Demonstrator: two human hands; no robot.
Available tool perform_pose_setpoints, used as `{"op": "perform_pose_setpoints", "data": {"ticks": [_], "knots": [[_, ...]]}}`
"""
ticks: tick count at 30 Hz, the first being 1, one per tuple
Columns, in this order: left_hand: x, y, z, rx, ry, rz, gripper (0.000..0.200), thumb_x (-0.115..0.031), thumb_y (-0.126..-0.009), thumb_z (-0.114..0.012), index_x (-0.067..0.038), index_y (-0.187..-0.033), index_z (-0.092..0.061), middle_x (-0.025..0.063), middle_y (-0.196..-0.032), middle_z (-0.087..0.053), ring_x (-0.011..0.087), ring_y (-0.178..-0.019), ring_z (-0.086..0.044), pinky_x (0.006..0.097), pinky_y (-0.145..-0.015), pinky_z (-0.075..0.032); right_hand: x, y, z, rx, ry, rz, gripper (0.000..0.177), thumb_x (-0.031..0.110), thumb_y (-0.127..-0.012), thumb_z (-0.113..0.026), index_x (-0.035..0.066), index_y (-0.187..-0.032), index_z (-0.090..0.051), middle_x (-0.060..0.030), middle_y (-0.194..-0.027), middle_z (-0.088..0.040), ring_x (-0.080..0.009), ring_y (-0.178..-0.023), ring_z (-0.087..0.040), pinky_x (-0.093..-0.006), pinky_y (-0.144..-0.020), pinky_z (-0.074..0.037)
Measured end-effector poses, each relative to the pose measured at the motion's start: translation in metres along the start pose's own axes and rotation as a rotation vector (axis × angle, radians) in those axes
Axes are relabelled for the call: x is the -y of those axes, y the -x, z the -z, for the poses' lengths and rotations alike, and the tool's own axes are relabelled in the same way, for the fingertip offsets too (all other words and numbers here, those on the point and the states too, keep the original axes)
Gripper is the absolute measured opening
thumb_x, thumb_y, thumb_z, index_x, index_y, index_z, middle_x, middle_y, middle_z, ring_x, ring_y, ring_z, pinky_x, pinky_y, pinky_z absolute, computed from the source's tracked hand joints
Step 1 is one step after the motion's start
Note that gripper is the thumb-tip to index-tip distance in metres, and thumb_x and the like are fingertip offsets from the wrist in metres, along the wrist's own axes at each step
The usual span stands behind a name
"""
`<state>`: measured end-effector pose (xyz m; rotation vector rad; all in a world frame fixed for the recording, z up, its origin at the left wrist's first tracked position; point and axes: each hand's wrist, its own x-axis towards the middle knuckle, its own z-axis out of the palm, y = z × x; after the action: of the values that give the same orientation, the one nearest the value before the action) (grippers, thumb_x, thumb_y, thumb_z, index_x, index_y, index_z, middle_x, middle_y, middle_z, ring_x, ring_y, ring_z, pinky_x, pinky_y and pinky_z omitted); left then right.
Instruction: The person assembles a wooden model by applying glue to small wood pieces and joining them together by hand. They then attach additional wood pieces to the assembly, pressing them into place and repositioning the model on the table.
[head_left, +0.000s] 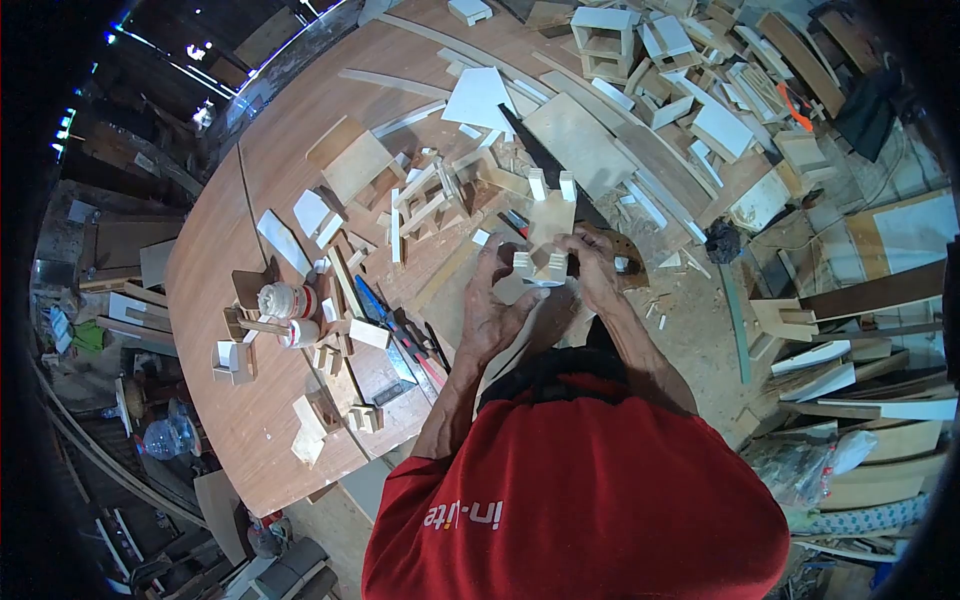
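Both hands hold a small pale wooden piece point(553, 215), a flat board with notched light blocks at its near and far ends. My left hand point(488, 305) is closed on its near left side, the thumb by the near block. My right hand point(598, 270) grips it from the right, fingers bent around the edge. Parts of the fingers are hidden behind the wood. Just beyond my left hand lie a red-and-black tool point(515, 222) and a small white-faced block point(480, 237). A long dark blade-like strip point(530, 140) lies beyond the piece.
The brown tabletop point(215, 235) carries a small wooden frame point(430, 205), a white jar point(285, 300), a blue-handled tool point(372, 300), a try square point(395, 375) and scattered offcuts. Wooden parts pile up at the back right point(720, 130). Boards point(870, 380) are stacked at right.
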<state>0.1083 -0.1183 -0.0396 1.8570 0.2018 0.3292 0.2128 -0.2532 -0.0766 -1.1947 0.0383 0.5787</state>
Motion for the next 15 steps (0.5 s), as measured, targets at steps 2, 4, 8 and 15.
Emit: {"op": "perform_pose_setpoints", "data": {"ticks": [2, 4, 8, 15], "knots": [[-0.006, -0.003, -0.002, 0.014, 0.068, -0.021, 0.084, -0.001, -0.066, -0.079, -0.007, -0.137, -0.034, 0.0098, -0.115, -0.056, 0.022, -0.105, -0.058, 0.0365, -0.095, -0.046, 0.002, 0.002, -0.003, 0.008, 0.03, 0.02, 0.017, 0.012, -0.08, -0.062, -0.003, -0.09, -0.066, -0.0039, -0.083, -0.063, -0.0107, -0.073, -0.057, -0.0257, -0.07, -0.045], [0.003, -0.002, -0.004, -0.014, 0.072, -0.019, 0.086, -0.002, -0.066, -0.08, -0.007, -0.137, -0.033, 0.0097, -0.114, -0.056, 0.0222, -0.106, -0.058, 0.0364, -0.096, -0.045, 0.002, 0.003, -0.006, 0.012, 0.058, 0.04, 0.018, 0.012, -0.081, -0.062, -0.003, -0.091, -0.066, -0.0039, -0.083, -0.063, -0.0104, -0.073, -0.056, -0.0259, -0.07, -0.045], [0.011, -0.003, -0.005, -0.052, 0.025, -0.051, 0.091, -0.006, -0.065, -0.082, -0.006, -0.138, -0.029, 0.011, -0.113, -0.057, 0.0227, -0.107, -0.057, 0.0368, -0.096, -0.044, 0.001, 0.003, -0.006, 0.006, 0.073, 0.066, 0.02, 0.015, -0.084, -0.061, -0.002, -0.092, -0.068, -0.0027, -0.079, -0.062, -0.0095, -0.069, -0.054, -0.0244, -0.065, -0.045], [0.002, -0.004, -0.006, -0.059, 0.05, -0.021, 0.09, -0.005, -0.064, -0.082, -0.007, -0.137, -0.028, 0.0123, -0.111, -0.057, 0.0239, -0.106, -0.057, 0.0368, -0.096, -0.042, 0.001, 0.005, -0.009, 0.022, 0.077, 0.1, 0.021, 0.015, -0.084, -0.06, -0.003, -0.093, -0.067, -0.0031, -0.08, -0.063, -0.0093, -0.071, -0.054, -0.025, -0.065, -0.046]]}}
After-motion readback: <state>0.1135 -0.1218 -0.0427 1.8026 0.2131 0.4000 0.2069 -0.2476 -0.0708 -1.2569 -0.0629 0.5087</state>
